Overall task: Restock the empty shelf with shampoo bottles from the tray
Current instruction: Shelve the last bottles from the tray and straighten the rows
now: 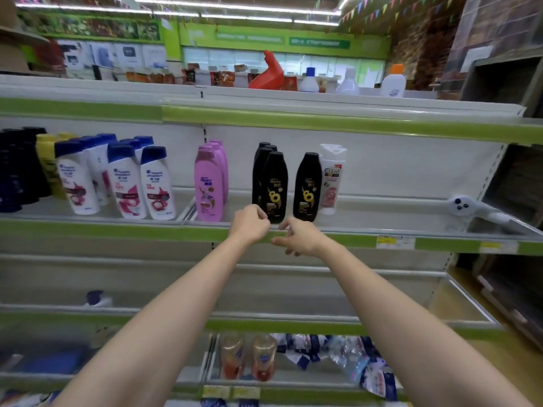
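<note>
- Black shampoo bottles [273,186] are stood upright on the middle shelf [382,212]: a row of three going back, plus a single black bottle [307,186] just beside to the right, with a gap between them.
- A white bottle [330,179] is set right behind and against the single black one; pink bottles [209,183] are lined up to the left, white bottles with blue caps [126,180] further left.
- Left hand [249,223] is curled at the shelf's front lip, fingers bent in, nothing seen held; it overlaps the base of the front black bottle, but contact cannot be told.
- Right hand [296,237] is loosely curled just below the green shelf edge [176,232], empty, apart from the single black bottle.
- Step judged: placement of the black bottles is finished, both hands released at the lip.
- Tray is not seen in view; the shelf's right part is bare apart from a white handheld object [470,208] at the far end.
- Next move judged: hands to be drawn back to the tray, another bottle to be gripped and stood upright in the gap or to the right.
- Care needed so that standing bottles are not knocked.
</note>
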{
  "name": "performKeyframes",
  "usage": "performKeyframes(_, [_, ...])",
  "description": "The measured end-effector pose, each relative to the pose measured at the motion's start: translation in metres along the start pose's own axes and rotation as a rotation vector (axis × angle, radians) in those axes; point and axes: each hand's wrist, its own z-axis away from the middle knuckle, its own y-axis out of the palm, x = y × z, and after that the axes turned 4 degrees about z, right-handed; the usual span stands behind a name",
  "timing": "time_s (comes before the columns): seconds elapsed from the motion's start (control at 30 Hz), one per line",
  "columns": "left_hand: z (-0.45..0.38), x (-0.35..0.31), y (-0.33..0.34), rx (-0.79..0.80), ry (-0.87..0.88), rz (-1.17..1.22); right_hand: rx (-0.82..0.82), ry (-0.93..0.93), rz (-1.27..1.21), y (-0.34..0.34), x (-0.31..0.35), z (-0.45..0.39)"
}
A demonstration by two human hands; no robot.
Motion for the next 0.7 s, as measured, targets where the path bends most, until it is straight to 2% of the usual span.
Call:
performKeyframes(0.13, [0.016, 0.037, -0.038, -0.040, -0.095, -0.056, 0.111, -0.109, 0.077, 0.031, 0.037, -0.005])
performKeyframes(0.43, [0.049, 0.130, -0.165, -0.163, -0.243, -0.091, 0.154, -0.336, 0.164, 0.096, 0.168, -0.009])
performKeyframes(0.7, [0.065, 0.221, -0.301, -0.205, -0.244, -0.090, 0.135, -0.365, 0.041, 0.179, 0.305, -0.009])
